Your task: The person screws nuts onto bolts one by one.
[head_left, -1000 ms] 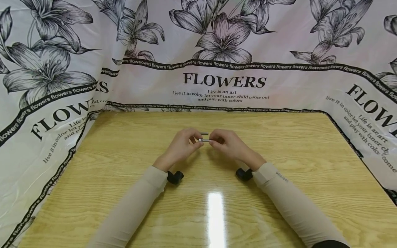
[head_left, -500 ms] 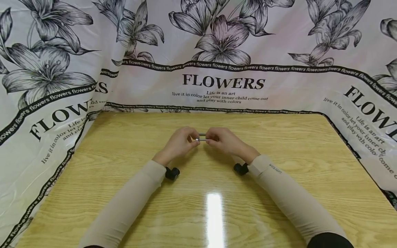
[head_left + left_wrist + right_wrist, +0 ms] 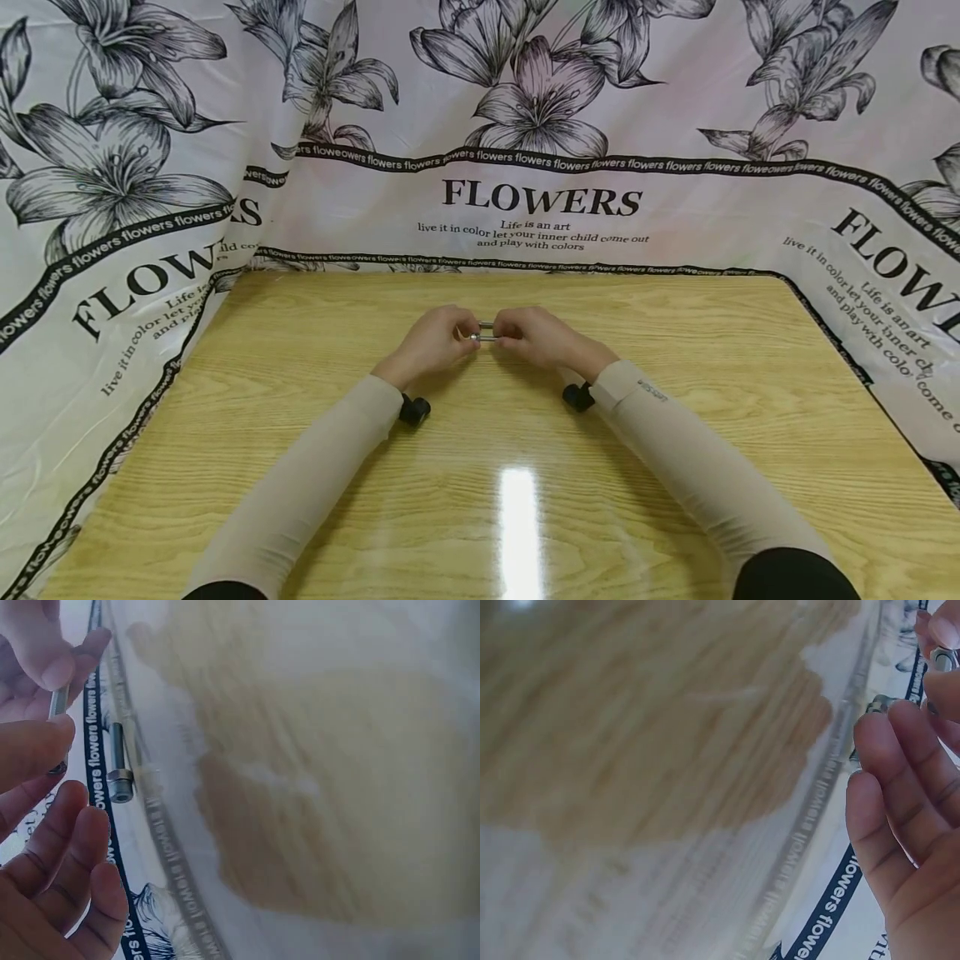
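Note:
A slim silver bolt (image 3: 486,338) spans the small gap between both hands near the middle of the table. My left hand (image 3: 432,343) pinches its thicker end between thumb and fingers. At the other end, my right hand (image 3: 547,340) pinches the thin shank with thumb and fingertips. A second metal bolt (image 3: 118,761), with a ring near its thick end, lies just beyond the held one and touches neither hand in the left wrist view. In the right wrist view my right fingers (image 3: 907,780) partly cover that second bolt (image 3: 880,703).
The wood-grain table (image 3: 360,517) extends around both forearms. A white floral curtain (image 3: 540,225) with black lettering borders its back and sides. A black wrist device (image 3: 415,410) sits under the left cuff, another black device (image 3: 577,397) under the right.
Both hands have shifted slightly left with the held bolt, the right hand more, so the gap between them is narrower. Less of the second bolt shows between them.

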Demonstrator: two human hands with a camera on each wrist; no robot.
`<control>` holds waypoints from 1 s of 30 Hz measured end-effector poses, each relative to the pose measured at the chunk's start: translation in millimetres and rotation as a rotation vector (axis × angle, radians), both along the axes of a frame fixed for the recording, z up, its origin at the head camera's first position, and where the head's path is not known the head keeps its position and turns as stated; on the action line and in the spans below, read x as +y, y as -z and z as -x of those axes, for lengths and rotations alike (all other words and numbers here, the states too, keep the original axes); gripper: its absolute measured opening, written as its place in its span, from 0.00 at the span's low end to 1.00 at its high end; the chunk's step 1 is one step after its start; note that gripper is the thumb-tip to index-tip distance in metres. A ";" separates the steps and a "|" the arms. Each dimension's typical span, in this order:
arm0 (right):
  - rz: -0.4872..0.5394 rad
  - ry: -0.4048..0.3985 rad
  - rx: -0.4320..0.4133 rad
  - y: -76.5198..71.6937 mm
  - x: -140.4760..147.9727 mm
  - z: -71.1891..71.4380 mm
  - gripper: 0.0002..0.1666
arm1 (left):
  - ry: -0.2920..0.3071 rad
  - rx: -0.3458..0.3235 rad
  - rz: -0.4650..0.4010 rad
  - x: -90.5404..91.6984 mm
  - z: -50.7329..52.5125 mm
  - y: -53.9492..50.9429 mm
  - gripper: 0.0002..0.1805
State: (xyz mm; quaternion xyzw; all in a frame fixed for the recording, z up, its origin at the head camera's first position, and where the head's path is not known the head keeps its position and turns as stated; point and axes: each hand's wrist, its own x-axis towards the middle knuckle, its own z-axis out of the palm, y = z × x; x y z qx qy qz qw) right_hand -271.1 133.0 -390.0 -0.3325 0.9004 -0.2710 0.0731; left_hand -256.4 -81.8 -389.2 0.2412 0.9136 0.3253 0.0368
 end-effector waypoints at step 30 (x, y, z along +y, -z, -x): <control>-0.166 -0.075 0.015 -0.7 -11.3 12.5 0.02 | 0.020 -0.032 0.259 6.1 14.5 2.5 0.05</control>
